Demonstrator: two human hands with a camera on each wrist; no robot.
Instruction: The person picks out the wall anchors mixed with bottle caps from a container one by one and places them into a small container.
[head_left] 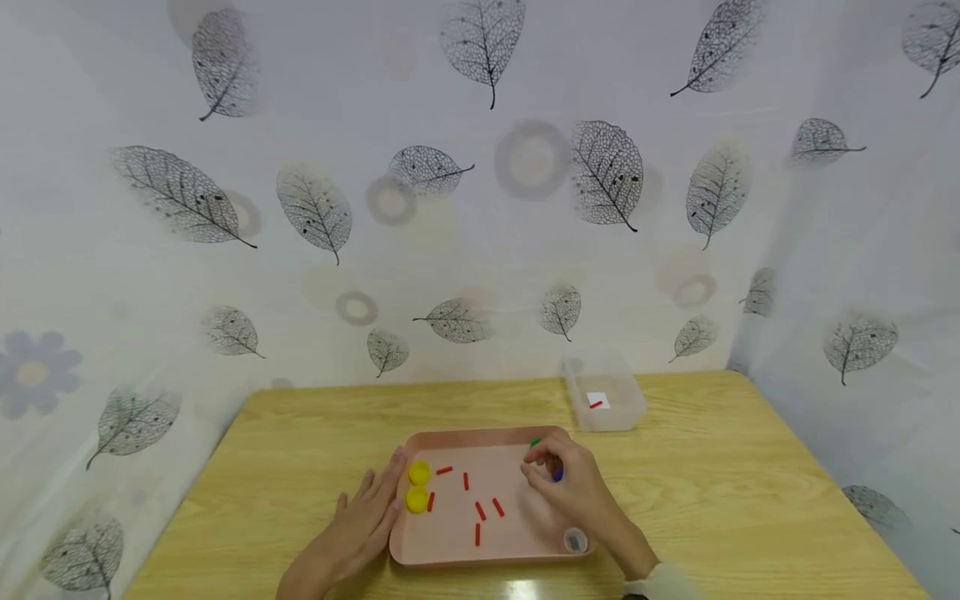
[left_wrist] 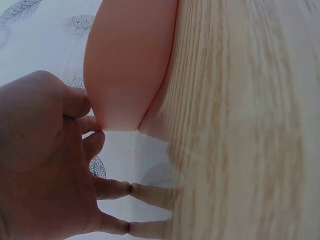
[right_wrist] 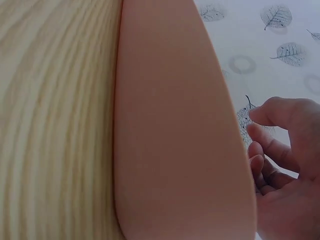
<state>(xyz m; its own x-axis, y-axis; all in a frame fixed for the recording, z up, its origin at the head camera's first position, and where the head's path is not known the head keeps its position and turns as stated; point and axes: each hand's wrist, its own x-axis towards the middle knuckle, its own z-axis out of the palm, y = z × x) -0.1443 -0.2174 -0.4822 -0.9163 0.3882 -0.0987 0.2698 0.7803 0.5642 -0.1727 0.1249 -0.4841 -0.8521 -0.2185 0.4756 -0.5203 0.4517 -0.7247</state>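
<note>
A shallow pink tray (head_left: 442, 546) lies on the table. My left hand (head_left: 356, 525) rests at its left edge with fingers spread; in the left wrist view the thumb touches the tray wall (left_wrist: 130, 65) and fingertips meet the tabletop. Over the tray's right side is my right hand (head_left: 573, 483), thumb and index tips close together with a small gap and nothing visible between them. Partly behind that hand show a blue piece (head_left: 558, 475) and a green one (head_left: 536, 442). Several short red sticks (head_left: 477, 534) lie scattered in the tray, beside two yellow round pieces (head_left: 417, 500) at its left.
A small clear round cup (head_left: 575, 541) sits in the tray's near right corner. Behind the tray, at the right, stands a translucent plastic box (head_left: 626, 414) with a white label and a red stick (head_left: 596, 405). A leaf-patterned curtain (head_left: 480, 250) borders the wooden table (head_left: 712, 483).
</note>
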